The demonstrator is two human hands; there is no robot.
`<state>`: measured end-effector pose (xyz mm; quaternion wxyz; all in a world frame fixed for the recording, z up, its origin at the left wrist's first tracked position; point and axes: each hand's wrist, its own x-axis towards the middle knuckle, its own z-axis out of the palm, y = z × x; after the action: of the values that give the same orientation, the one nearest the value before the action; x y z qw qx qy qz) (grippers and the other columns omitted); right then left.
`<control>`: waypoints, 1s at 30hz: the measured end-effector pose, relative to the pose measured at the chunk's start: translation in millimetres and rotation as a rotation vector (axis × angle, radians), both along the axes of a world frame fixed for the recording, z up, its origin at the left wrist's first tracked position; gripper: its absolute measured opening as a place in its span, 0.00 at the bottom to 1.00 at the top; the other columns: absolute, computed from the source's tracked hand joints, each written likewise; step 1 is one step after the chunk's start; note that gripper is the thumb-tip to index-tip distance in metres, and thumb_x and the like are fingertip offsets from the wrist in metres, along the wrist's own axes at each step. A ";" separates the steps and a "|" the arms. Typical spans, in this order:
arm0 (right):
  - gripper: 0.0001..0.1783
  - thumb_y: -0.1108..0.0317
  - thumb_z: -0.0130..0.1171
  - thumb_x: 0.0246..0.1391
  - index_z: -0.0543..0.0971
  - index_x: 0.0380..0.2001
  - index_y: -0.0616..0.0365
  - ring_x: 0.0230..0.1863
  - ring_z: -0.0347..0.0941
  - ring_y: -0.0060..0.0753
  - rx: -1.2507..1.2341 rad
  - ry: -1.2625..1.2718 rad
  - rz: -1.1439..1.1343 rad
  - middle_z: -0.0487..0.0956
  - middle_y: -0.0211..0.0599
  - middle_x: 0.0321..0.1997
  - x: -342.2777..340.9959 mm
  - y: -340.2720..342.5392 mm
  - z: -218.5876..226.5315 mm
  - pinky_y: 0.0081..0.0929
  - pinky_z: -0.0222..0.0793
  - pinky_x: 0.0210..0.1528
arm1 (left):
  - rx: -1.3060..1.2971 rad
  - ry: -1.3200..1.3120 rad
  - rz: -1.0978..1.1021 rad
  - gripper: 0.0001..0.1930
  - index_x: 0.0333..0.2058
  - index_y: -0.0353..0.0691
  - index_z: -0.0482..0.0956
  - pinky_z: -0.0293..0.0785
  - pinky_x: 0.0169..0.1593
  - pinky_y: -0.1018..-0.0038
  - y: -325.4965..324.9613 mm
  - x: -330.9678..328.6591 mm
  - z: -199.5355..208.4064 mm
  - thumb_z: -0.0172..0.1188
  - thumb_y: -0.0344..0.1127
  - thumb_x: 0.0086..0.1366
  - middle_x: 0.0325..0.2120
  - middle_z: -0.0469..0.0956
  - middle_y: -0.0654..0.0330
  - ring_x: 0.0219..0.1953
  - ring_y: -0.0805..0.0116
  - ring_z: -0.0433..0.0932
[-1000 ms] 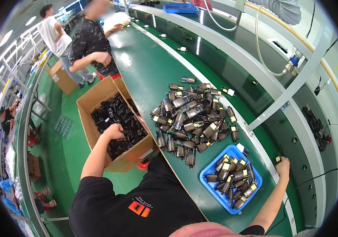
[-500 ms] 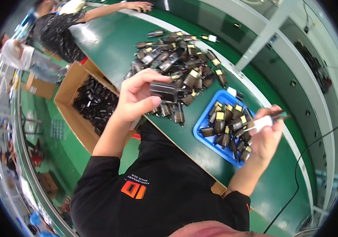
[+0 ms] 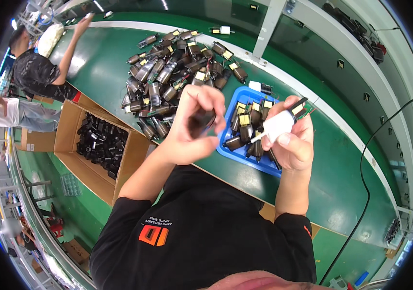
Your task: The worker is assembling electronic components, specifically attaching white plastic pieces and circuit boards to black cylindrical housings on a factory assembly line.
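Observation:
My left hand (image 3: 194, 128) is curled around a dark cylindrical housing (image 3: 199, 121), mostly hidden by the fingers. Beside it on the right, my right hand (image 3: 296, 137) grips a small white motor (image 3: 280, 124). A thin pale shaft points from the motor toward the lower left, and its black end with red and green wires faces the upper right. Below the hands lies a blue tray (image 3: 224, 149) with several dark motors (image 3: 246, 128) bearing yellow labels. To the left of the tray, similar motors (image 3: 154, 92) are heaped on the green table (image 3: 327, 186).
A cardboard box (image 3: 64, 140) of black parts stands by the table at left. A white motor (image 3: 255, 86) lies behind the tray, another (image 3: 224, 30) farther back. A black cable (image 3: 367, 193) runs down the right. A co-worker (image 3: 35, 72) reaches over the table at far left.
My hands have come closer together. The right hand moved left with the white motor, and the left moved right with the dark housing. The whole view has turned somewhat.

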<state>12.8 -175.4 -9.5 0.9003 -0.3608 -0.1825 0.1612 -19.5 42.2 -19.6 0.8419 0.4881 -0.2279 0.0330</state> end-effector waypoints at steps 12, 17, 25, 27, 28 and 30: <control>0.32 0.86 0.68 0.40 0.66 0.50 0.64 0.48 0.77 0.37 -0.219 -0.349 -0.554 0.73 0.43 0.46 -20.2 10.4 0.0 0.37 0.76 0.51 | 0.646 -0.116 0.035 0.28 0.54 0.39 0.58 0.61 0.53 0.74 6.8 7.1 7.5 0.54 0.18 0.53 0.49 0.60 0.54 0.49 0.68 0.62; 0.28 0.84 0.71 0.39 0.72 0.46 0.64 0.44 0.76 0.28 -0.398 -0.409 -0.547 0.76 0.40 0.45 -24.8 19.6 -3.6 0.26 0.74 0.49 | 0.759 -0.197 0.122 0.28 0.54 0.38 0.65 0.67 0.51 0.72 3.3 6.4 9.3 0.59 0.19 0.54 0.51 0.65 0.53 0.52 0.63 0.67; 0.28 0.83 0.70 0.41 0.71 0.47 0.64 0.48 0.75 0.29 -0.402 -0.310 -0.502 0.75 0.39 0.46 -20.1 18.6 0.0 0.29 0.74 0.51 | 0.993 -0.446 0.372 0.30 0.55 0.36 0.73 0.75 0.44 0.71 -2.6 5.1 10.9 0.69 0.27 0.50 0.44 0.75 0.52 0.43 0.59 0.77; 0.28 0.84 0.69 0.42 0.70 0.47 0.63 0.47 0.75 0.29 -0.356 -0.311 -0.488 0.75 0.39 0.46 -12.9 18.5 -9.4 0.30 0.74 0.51 | 1.007 -0.435 0.392 0.31 0.55 0.36 0.73 0.75 0.45 0.70 -5.1 4.3 10.7 0.69 0.27 0.50 0.43 0.75 0.52 0.43 0.58 0.77; 0.27 0.84 0.68 0.42 0.70 0.47 0.63 0.47 0.75 0.30 -0.309 -0.308 -0.477 0.75 0.39 0.46 -10.7 18.3 -14.5 0.31 0.74 0.52 | 1.022 -0.424 0.408 0.31 0.56 0.36 0.73 0.75 0.45 0.70 -6.5 3.7 10.5 0.69 0.27 0.51 0.43 0.75 0.51 0.42 0.58 0.77; 0.26 0.85 0.67 0.44 0.70 0.47 0.62 0.47 0.75 0.31 -0.210 -0.243 -0.489 0.75 0.38 0.46 -13.0 31.0 -21.0 0.32 0.74 0.51 | 0.961 -0.395 0.416 0.31 0.56 0.36 0.73 0.75 0.45 0.70 -9.5 3.8 9.7 0.69 0.27 0.51 0.43 0.76 0.51 0.42 0.58 0.78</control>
<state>-0.2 -144.4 -30.5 0.8416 -0.5021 -0.1790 -0.0871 -15.7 32.7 -9.9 0.4416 0.8362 -0.2696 0.1819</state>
